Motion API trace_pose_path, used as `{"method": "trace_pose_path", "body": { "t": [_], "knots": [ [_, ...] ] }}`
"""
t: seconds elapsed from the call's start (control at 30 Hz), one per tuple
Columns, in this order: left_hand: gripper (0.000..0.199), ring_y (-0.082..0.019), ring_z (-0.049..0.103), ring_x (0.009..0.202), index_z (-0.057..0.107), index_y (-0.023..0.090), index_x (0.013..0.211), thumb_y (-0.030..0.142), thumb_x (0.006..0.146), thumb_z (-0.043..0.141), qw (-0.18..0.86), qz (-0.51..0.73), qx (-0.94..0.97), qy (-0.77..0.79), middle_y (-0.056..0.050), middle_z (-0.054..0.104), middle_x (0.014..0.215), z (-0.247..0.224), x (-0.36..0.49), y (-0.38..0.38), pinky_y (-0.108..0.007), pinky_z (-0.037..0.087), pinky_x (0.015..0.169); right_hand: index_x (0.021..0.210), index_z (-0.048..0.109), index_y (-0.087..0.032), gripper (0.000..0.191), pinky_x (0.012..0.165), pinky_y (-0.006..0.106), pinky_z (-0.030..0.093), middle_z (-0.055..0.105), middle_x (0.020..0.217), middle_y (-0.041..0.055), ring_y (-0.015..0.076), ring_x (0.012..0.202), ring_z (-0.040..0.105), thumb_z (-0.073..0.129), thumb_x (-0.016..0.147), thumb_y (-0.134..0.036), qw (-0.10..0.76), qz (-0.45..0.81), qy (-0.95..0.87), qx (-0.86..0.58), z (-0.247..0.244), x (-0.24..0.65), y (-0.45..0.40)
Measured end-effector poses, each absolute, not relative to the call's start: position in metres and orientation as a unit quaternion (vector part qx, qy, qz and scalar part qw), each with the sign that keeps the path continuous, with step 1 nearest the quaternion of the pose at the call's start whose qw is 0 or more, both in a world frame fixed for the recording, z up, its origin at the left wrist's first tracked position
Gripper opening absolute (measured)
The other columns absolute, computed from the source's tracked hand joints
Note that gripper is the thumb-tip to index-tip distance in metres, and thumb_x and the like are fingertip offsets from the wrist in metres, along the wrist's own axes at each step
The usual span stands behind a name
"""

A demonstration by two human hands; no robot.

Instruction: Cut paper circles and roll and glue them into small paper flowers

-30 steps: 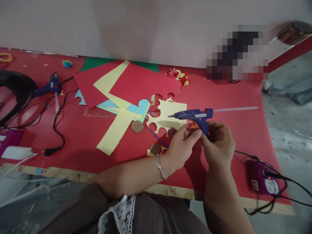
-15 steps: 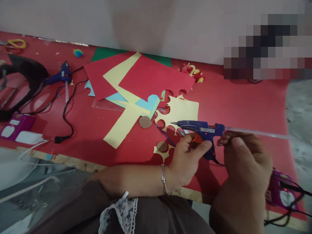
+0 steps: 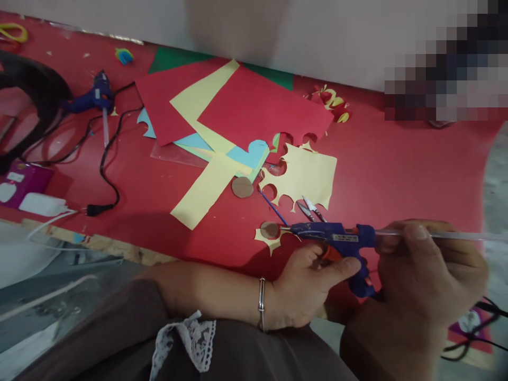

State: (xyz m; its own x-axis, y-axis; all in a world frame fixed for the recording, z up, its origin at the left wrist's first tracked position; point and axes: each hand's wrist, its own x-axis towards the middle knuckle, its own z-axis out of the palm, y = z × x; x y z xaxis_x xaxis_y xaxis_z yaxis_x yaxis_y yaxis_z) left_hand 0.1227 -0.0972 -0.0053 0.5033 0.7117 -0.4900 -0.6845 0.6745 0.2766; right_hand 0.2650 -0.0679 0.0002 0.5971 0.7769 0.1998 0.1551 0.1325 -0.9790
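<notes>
My left hand (image 3: pixel 307 283) is closed around the trigger and handle of a blue glue gun (image 3: pixel 331 233) whose nozzle points left. A clear glue stick (image 3: pixel 456 236) sticks out of the gun's back end, and my right hand (image 3: pixel 434 270) pinches it between thumb and fingers. Close to the nozzle tip lies a small brown disc (image 3: pixel 269 229) on a scrap of cut yellow paper (image 3: pixel 271 244); whether the tip touches the disc I cannot tell. Another brown disc (image 3: pixel 242 187) rests farther up. Behind the gun are thread snips (image 3: pixel 313 210) and a thin blue stick (image 3: pixel 273 207).
Red, yellow and blue paper sheets (image 3: pixel 262 108) overlap mid-table. Yellow paper with round cutouts (image 3: pixel 311 172) lies to their right. A second blue glue gun (image 3: pixel 95 95), a black cord (image 3: pixel 103 174) and a purple power strip (image 3: pixel 29 182) are at left. Another purple power strip (image 3: pixel 470 321) sits lower right.
The glue gun has come down in view, its nozzle now beside the lower brown disc. My right hand has moved right along the glue stick. The snips show more fully.
</notes>
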Motion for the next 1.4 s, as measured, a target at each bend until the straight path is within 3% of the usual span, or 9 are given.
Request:
{"method": "trace_pose_path", "body": {
  "t": [0.13,0.33,0.7,0.87,1.4],
  "knots": [
    [0.053,-0.012,0.063,0.081,0.077,0.014,0.084,0.050,0.057,0.105,0.882,0.365,-0.001,0.297,0.000,0.070,0.083,-0.011,0.118,-0.108,-0.034,0.051,0.098,0.069,0.079,-0.020,0.007,0.048,0.031,0.042,0.069,0.062,0.0000,0.0154,0.050,0.058,0.082,0.073,-0.024,0.610,0.244,-0.397,-0.641,0.006,0.258,-0.079],
    [0.059,-0.018,0.072,0.081,0.079,0.015,0.092,0.055,0.057,0.104,0.908,0.298,0.011,0.295,-0.004,0.075,0.091,-0.026,0.112,-0.119,-0.040,0.060,0.087,0.070,0.079,-0.021,0.006,0.049,0.033,0.043,0.069,0.064,-0.0001,0.0168,0.052,0.061,0.083,0.073,-0.023,0.596,0.222,-0.404,-0.658,0.010,0.250,-0.091],
    [0.058,-0.017,0.070,0.079,0.079,0.016,0.088,0.047,0.049,0.108,0.910,0.293,0.000,0.292,-0.003,0.074,0.088,-0.028,0.113,-0.121,-0.039,0.061,0.083,0.072,0.083,-0.028,0.007,0.042,0.030,0.040,0.068,0.063,-0.0010,0.0153,0.050,0.058,0.083,0.079,-0.027,0.603,0.188,-0.428,-0.646,0.005,0.247,-0.094],
    [0.060,-0.016,0.069,0.078,0.079,0.016,0.087,0.045,0.044,0.109,0.912,0.287,-0.019,0.293,-0.002,0.073,0.084,-0.030,0.113,-0.122,-0.037,0.060,0.079,0.073,0.086,-0.025,0.004,0.040,0.030,0.039,0.070,0.060,-0.0007,0.0145,0.047,0.058,0.084,0.072,-0.021,0.621,0.191,-0.428,-0.628,0.001,0.250,-0.093],
    [0.065,-0.020,0.070,0.081,0.078,0.015,0.084,0.052,0.040,0.109,0.912,0.281,-0.002,0.298,-0.004,0.074,0.086,-0.032,0.113,-0.120,-0.044,0.060,0.088,0.071,0.085,-0.023,0.003,0.040,0.029,0.038,0.067,0.055,-0.0020,0.0137,0.044,0.056,0.084,0.072,-0.021,0.628,0.181,-0.423,-0.628,-0.001,0.246,-0.091]
  ]
}}
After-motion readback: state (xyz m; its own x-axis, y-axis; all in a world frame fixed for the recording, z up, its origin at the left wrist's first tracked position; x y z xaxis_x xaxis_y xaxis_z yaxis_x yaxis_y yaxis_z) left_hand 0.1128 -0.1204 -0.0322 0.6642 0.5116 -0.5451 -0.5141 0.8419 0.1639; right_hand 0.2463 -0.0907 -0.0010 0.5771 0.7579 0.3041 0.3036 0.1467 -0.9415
